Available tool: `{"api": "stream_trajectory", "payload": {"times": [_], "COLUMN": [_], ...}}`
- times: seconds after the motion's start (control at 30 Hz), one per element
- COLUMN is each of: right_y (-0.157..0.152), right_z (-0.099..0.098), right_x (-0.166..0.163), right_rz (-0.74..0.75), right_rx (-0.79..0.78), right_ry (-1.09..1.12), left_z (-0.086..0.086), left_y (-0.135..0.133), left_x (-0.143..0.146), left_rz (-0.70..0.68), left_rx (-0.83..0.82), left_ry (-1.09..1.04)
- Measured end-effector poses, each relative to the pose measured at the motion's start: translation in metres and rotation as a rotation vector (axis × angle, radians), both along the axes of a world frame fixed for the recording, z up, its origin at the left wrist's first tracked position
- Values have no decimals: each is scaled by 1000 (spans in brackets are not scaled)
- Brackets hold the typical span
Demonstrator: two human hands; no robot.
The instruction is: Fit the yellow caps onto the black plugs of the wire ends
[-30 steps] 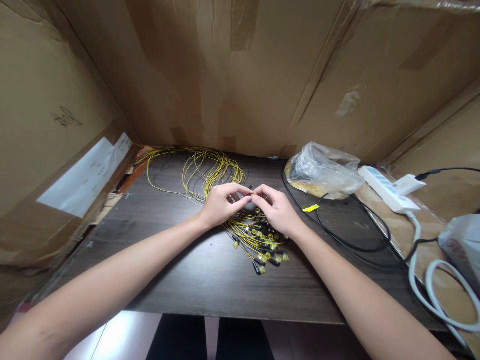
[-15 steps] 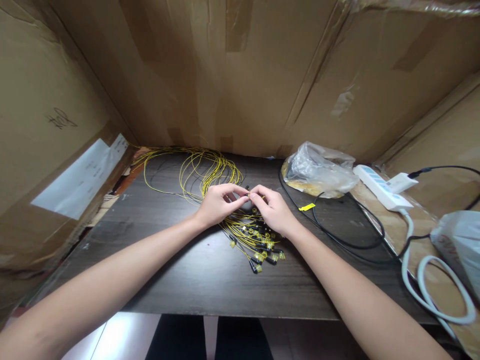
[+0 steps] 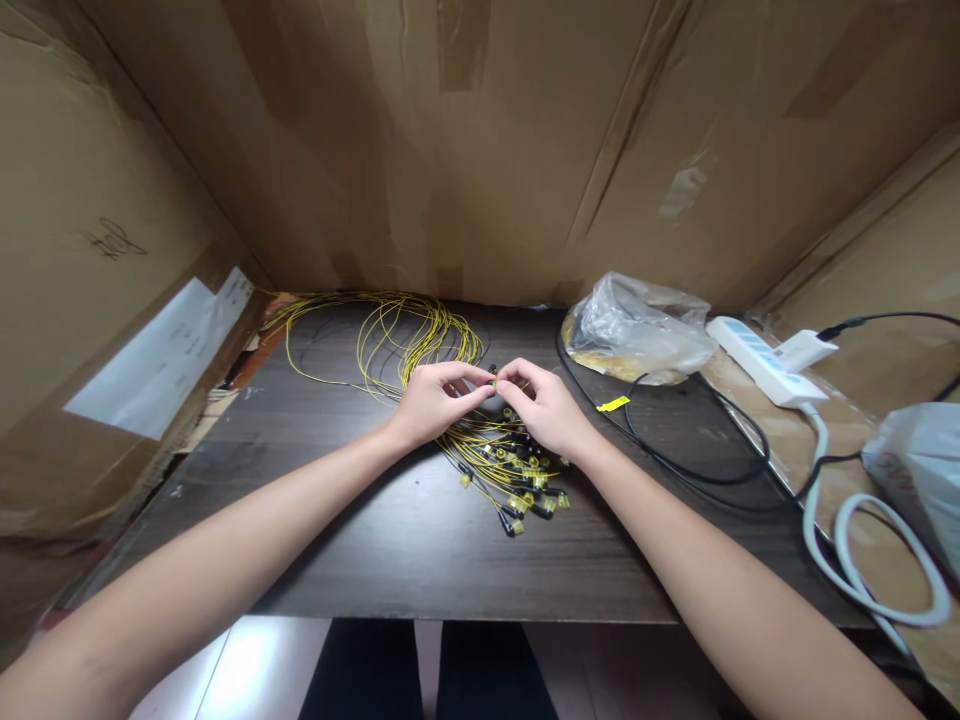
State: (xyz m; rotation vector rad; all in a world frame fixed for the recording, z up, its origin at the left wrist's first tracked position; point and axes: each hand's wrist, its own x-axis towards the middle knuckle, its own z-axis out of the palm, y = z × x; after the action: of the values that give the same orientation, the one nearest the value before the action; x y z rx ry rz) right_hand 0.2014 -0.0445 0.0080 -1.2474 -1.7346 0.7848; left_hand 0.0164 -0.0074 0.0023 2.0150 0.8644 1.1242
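My left hand [image 3: 435, 400] and my right hand [image 3: 544, 408] meet fingertip to fingertip over the middle of a dark wooden table [image 3: 360, 540]. Both pinch a small yellow and black connector [image 3: 493, 379] at the end of a thin yellow cable. Below the hands lies a bundle of yellow cables [image 3: 510, 470] with several black and yellow connector ends fanned toward me. The cables loop away in coils [image 3: 405, 335] toward the back left.
Cardboard walls [image 3: 487, 150] enclose the table at back and both sides. A crumpled clear plastic bag [image 3: 637, 325] sits at back right, beside a white power strip [image 3: 757, 362], a black cord [image 3: 697, 470], a thick white cable [image 3: 862, 570] and another bag [image 3: 919, 470]. A yellow tag [image 3: 613, 404] lies near the cord.
Both hands stay pinched together on the connector with only slight finger movement; the view has tilted a little, shifting everything slightly up in the picture.
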Motion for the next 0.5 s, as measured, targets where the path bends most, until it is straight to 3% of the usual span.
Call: {"api": "stream_trajectory", "payload": {"times": [0.5], "right_y": [-1], "right_z": [-1], "right_x": [-1], "right_rz": [38], "right_rx": [-20], "right_ry": [-52], "left_z": [0], "left_y": [-1], "left_x": [0], "left_rz": [-7], "left_rx": [-7], "left_ry": [-13]}}
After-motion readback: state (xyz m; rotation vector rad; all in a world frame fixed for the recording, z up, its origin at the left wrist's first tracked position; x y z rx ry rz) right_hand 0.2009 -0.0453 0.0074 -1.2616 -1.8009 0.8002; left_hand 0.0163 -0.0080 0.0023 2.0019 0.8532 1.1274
